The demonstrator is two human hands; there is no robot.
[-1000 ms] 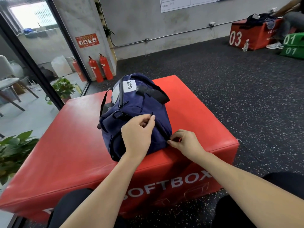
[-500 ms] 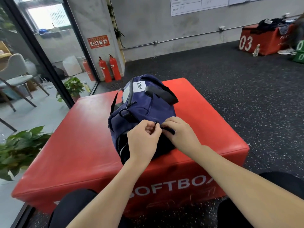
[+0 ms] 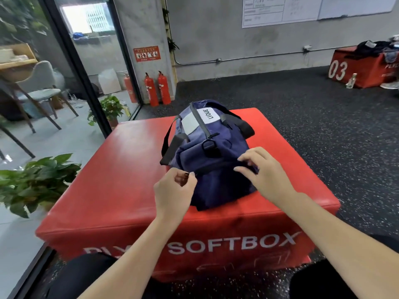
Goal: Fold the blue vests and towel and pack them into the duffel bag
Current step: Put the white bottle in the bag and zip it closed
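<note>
A navy duffel bag (image 3: 212,152) with black straps and a white "LVQUE" label sits on a red soft box (image 3: 121,169). Its near end faces me, with a dark zipper line running across it. My left hand (image 3: 172,192) pinches the zipper pull at the left end of that line. My right hand (image 3: 262,171) holds the bag fabric at the zipper's right end, fingers curled over it. No vests or towel are in sight.
A potted plant (image 3: 36,182) stands left of the box by a glass wall. Two red fire extinguishers (image 3: 157,88) stand at the far wall. Another red box (image 3: 358,69) marked 03, piled with clothes, is at the far right on dark rubber floor.
My left hand has drawn the zipper pull leftward across the bag's near end. My right hand shifted from the bag's lower right corner up onto the zipper's right end. The view moved closer.
</note>
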